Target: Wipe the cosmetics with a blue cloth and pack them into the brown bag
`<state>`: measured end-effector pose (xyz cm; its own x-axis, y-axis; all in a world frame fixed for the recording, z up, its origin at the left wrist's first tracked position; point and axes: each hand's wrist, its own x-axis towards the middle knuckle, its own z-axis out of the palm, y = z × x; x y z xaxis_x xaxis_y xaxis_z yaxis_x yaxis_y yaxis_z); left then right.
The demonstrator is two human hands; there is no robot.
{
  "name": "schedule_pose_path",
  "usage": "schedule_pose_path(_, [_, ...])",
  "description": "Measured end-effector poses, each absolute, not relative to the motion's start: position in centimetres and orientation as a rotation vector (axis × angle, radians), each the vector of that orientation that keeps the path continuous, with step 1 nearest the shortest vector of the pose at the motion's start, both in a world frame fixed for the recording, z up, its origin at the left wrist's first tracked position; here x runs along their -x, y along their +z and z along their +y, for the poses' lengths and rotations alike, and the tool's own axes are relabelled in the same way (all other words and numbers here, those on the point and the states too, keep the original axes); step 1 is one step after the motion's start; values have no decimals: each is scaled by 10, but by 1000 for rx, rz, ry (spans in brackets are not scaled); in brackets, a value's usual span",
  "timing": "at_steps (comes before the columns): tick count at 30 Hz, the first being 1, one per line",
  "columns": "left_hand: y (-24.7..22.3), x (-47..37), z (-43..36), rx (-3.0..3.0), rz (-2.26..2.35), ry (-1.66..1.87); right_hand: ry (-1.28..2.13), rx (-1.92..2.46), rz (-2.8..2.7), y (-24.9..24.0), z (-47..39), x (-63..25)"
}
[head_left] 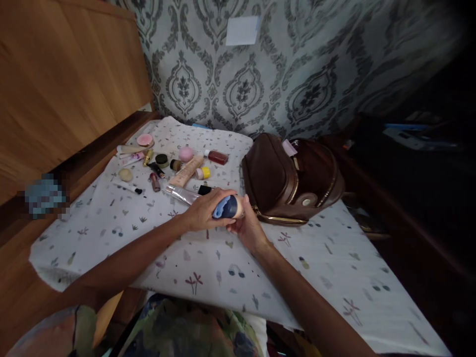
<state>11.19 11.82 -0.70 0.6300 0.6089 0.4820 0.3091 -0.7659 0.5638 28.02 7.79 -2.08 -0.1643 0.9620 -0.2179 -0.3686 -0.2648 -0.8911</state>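
My left hand (203,212) wraps round a light blue cloth (220,207), pressed against a bottle (231,207) with a dark blue part and a beige end. My right hand (250,225) grips the beige end from the other side. Both hands meet above the patterned white cloth (208,258). Just behind them lie a silver tube (182,194) and a small black item (204,190). A brown leather bag (271,173), unzipped, stands to the right of the hands.
Several cosmetics spread at the back left include a beige tube (186,171), a pink sponge (186,153), a dark red bottle (217,157) and a pink round compact (145,140). A wooden panel (70,64) rises at the left; a patterned wall (238,89) stands behind.
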Motion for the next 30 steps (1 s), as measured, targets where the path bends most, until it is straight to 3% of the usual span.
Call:
schedule_pose_path(9, [-10,-111,115,-2476,856,916,1491,1061,-976,-19,76,-278])
schedule_pose_path(22, [-5,-111,116,-1998,884,945,1381,870,-1074,-10,71,-283])
schedule_pose_path(30, [-8,-107,119,-1999,842,982,1527,940,-973,-16,78,-284])
